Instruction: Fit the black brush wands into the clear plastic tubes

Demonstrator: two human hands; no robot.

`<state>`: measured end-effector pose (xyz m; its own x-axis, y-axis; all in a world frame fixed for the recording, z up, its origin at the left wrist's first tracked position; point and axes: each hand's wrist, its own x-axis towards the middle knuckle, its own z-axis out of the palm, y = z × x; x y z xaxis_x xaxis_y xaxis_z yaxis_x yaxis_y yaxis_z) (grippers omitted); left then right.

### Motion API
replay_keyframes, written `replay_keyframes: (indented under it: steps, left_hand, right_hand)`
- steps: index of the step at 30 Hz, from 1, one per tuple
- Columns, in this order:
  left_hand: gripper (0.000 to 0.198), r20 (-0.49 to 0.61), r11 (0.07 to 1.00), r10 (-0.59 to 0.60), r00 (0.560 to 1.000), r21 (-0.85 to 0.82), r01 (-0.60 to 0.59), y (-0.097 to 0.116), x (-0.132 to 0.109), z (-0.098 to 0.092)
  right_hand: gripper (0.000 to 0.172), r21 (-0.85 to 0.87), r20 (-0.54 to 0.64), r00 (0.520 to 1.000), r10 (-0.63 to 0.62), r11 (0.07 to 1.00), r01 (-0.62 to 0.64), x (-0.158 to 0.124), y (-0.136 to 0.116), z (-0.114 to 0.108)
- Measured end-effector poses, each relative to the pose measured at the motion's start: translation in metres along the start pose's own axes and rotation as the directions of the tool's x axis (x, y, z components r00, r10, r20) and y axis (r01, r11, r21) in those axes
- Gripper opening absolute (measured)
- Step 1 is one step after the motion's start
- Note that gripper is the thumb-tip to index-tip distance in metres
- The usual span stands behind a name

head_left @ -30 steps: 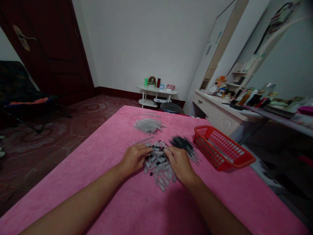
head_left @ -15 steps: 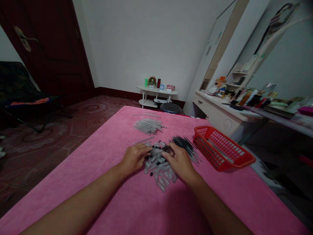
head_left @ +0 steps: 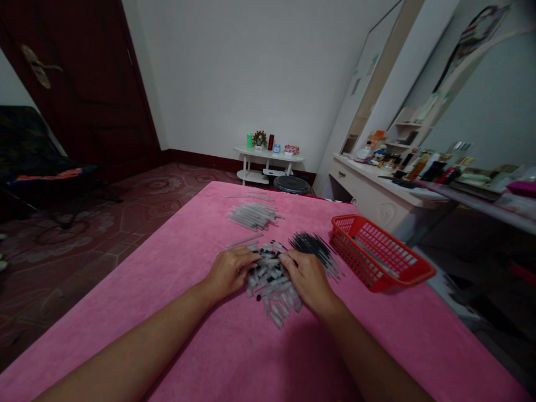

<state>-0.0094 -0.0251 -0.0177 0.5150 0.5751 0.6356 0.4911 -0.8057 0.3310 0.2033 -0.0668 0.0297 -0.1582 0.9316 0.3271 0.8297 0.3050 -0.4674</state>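
Your L hand point(head_left: 229, 272) and R hand point(head_left: 309, 279) lie palm-down, fingers curled into the pile of small clear caps point(head_left: 272, 286), mid pink cloth point(head_left: 251, 346). Can't tell if either grips a piece. Just behind R hand: black sticks point(head_left: 312, 247); red basket point(head_left: 379, 255) further right.

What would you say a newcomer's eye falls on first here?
The bright pink table cloth fills the view, and at its middle the left hand and right hand rest on a heap of small clear caps. To the right sits a red basket, with black sticks beside it and clear tubes farther back.
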Motion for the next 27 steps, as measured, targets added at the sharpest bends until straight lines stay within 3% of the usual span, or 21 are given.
replay_keyframes:
  steps: [4,9,13,18,23,27]
  left_hand:
    - [0.021,0.0,1.0,-0.024,1.0,-0.004,0.024,-0.0005,0.0002,0.0]
    - [0.022,0.019,1.0,-0.026,0.999,-0.013,0.026,0.0013,0.0001,-0.0011]
    - [0.022,0.035,0.999,-0.038,0.999,-0.016,0.038,0.0014,0.0001,-0.0014]
    - [0.023,0.038,1.0,-0.018,0.999,-0.009,0.018,0.0001,-0.0003,-0.0009]
    - [0.024,0.037,0.999,-0.019,0.999,-0.031,0.02,0.0007,-0.0002,-0.0014]
    - [0.024,0.025,1.0,-0.006,1.0,-0.01,0.006,0.0009,0.0002,-0.0007]
  right_hand:
    - [0.018,0.029,-0.007,0.999,-0.046,0.999,0.046,-0.0006,-0.0005,-0.0011]
    - [0.036,-0.021,0.023,1.0,0.002,1.0,-0.002,-0.0009,-0.0006,-0.0014]
    - [0.016,0.015,0.004,1.0,-0.031,0.999,0.031,-0.0006,-0.0012,-0.002]
    - [0.034,-0.042,0.047,0.999,0.013,0.999,-0.011,-0.0006,-0.0021,-0.0019]
    - [0.023,-0.019,0.029,0.999,-0.023,1.0,0.024,-0.0009,-0.0031,-0.0022]
    - [0.036,0.017,0.061,0.998,0.023,1.0,-0.024,-0.0009,0.0009,0.0024]
